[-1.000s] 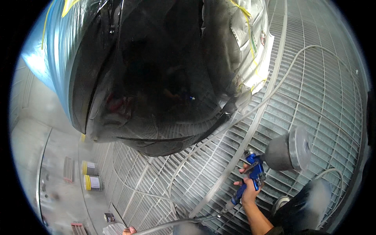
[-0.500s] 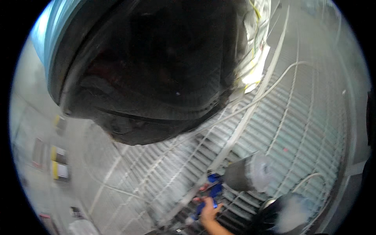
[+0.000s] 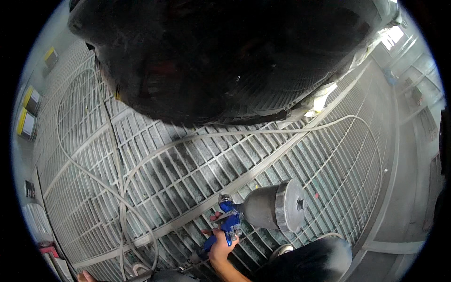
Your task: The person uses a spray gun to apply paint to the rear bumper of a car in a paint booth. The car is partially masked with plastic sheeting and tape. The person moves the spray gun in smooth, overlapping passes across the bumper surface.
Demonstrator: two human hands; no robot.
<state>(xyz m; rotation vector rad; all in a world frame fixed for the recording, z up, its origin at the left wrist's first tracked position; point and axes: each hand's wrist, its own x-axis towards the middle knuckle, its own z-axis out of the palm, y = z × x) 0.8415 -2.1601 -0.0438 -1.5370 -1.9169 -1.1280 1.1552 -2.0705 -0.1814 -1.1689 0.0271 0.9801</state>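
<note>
My right hand [image 3: 220, 248] is wrapped round the handle of a blue spray gun [image 3: 230, 224], fingers closed in front of it. The gun lies tilted sideways, and its grey metal paint cup [image 3: 263, 207] with a round lid points to the right. Ahead of the gun, and apart from it, hangs a large glossy black car body part [image 3: 211, 61]. Pale masking sheet [image 3: 322, 99] edges it on the right. Only a few fingertips of my left hand [image 3: 85, 276] show at the bottom left edge; the rest is cut off.
Metal floor grating [image 3: 183, 164] spreads under everything. A pale hose [image 3: 225, 134] curves across it, with loops at the left. My knee [image 3: 324, 258] and a shoe [image 3: 282, 250] are at lower right. Yellow-and-white boxes [image 3: 27, 123] stand along the left wall.
The view has turned and steadied, so the black part sits higher and more to the right. My right hand still grips the spray gun. My left fingertips have come into sight.
</note>
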